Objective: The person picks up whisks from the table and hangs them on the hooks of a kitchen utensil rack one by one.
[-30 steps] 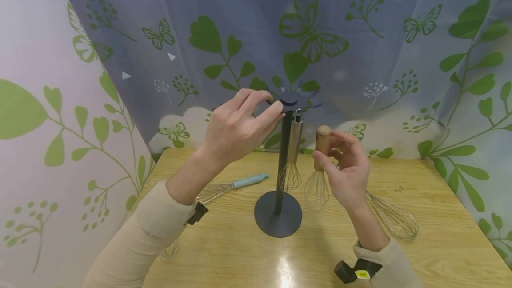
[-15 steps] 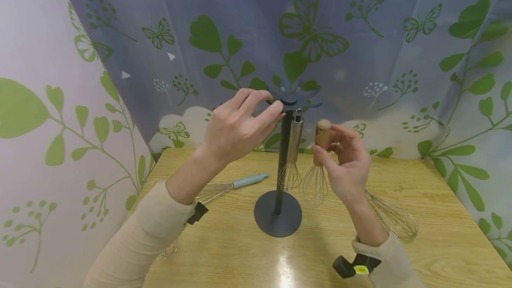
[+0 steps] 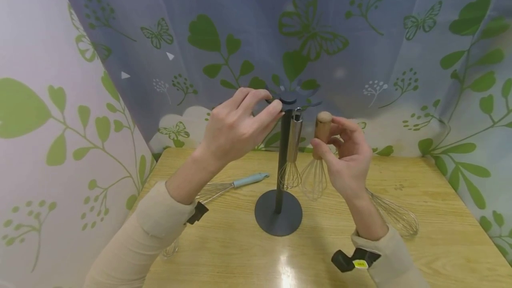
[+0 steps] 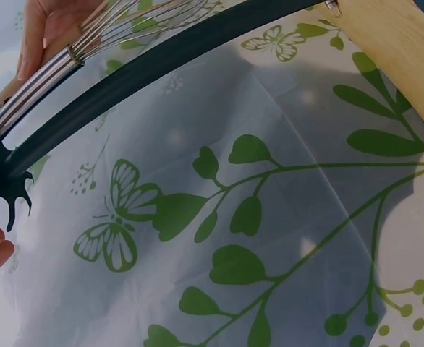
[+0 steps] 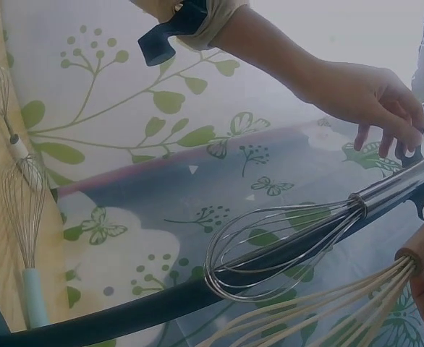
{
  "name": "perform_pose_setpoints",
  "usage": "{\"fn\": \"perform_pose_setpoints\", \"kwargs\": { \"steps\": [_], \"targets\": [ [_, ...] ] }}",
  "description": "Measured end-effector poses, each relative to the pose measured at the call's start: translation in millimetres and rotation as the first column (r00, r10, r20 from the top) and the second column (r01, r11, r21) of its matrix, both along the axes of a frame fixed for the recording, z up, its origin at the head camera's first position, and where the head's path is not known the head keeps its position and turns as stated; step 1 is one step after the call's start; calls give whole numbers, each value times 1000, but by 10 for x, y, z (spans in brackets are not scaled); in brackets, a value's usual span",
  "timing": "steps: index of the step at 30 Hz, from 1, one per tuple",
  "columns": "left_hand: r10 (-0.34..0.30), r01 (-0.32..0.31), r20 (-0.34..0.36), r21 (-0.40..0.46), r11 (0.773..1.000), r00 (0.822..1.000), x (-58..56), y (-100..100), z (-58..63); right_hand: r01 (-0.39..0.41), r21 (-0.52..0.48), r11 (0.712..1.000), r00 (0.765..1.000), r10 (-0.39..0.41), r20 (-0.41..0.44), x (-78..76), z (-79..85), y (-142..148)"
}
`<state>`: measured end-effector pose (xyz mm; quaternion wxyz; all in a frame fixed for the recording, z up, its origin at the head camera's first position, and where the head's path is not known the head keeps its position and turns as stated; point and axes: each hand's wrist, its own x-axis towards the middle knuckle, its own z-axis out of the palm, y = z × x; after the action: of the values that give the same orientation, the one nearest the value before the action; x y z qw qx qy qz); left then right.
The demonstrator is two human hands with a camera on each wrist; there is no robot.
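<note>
A dark utensil stand (image 3: pixel 278 212) rises from a round base, with curved hooks around its top. My left hand (image 3: pixel 236 128) pinches the hooked top from the left, thumb and forefinger at one hook. From a hook on the right hangs a small steel whisk (image 3: pixel 294 141), handle up. Just right of it, my right hand (image 3: pixel 349 159) holds a whisk with a wooden handle (image 3: pixel 322 134) upright, its pale wires (image 5: pixel 328 311) pointing down. The wooden handle's top is a little below the hooks and apart from them. In the left wrist view, the steel whisk (image 4: pixel 38 90) partly covers the wooden one.
On the wooden table (image 3: pixel 224 261) lies a whisk with a teal handle (image 3: pixel 250 180), left of the stand. A larger wire whisk (image 3: pixel 396 214) lies at the right, partly behind my right wrist. A white-handled whisk (image 5: pixel 25 163) lies at the left. Patterned curtains stand behind.
My right hand has raised the wooden-handled whisk slightly and brought it a little closer to the stand. My left hand has stayed at the stand's top.
</note>
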<state>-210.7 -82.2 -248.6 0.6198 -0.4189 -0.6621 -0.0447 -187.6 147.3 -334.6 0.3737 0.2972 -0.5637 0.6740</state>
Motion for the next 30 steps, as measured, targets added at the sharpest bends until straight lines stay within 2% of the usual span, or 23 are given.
{"fn": "perform_pose_setpoints", "kwargs": {
  "steps": [13,30],
  "targets": [
    [5,-5,-5,3,1000,1000,-5,7,-7,4,-87,996,999,-7,-37,-24,122,-41],
    [1,-1,-4,8,1000,1000,-10,-2,-7,7,-98,995,998,-14,-69,-64,235,-66]
  ]
}}
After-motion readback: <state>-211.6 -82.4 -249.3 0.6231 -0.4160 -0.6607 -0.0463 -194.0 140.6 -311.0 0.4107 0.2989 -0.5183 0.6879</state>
